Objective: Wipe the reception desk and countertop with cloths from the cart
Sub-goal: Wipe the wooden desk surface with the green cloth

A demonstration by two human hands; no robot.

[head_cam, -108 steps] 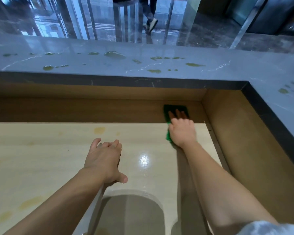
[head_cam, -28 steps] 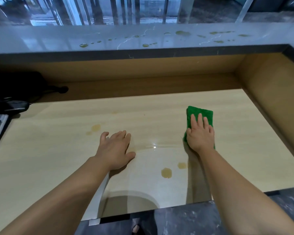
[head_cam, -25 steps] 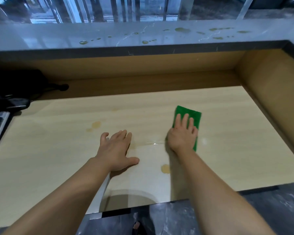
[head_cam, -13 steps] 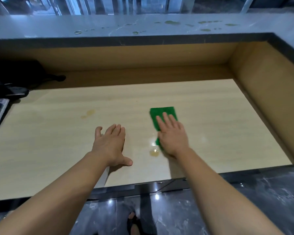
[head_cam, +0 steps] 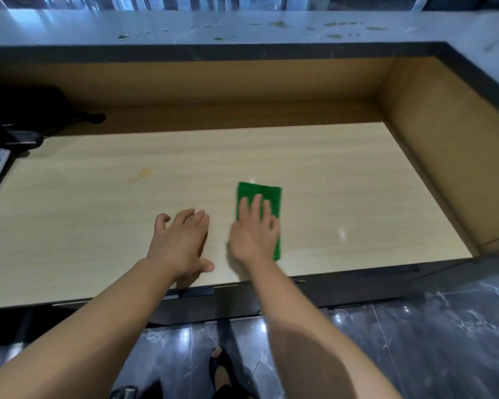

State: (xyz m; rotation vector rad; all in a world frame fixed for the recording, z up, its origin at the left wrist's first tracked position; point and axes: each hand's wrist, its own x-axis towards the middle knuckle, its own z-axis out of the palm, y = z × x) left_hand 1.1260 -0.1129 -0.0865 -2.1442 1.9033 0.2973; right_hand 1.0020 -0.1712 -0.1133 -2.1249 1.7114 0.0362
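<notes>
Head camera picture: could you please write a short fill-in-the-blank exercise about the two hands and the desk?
1. The right hand presses a ____ cloth flat on the desk.
2. The left hand, beside it, holds ____.
3. A yellowish stain on the desk lies to the ____ of the cloth.

Missing words: green; nothing; left.

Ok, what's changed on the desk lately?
The right hand slid the green cloth from the back corner to the front of the pale wooden desk; amber drops there no longer show. Left hand stays flat; left amber stain and grey countertop spills remain.
</notes>
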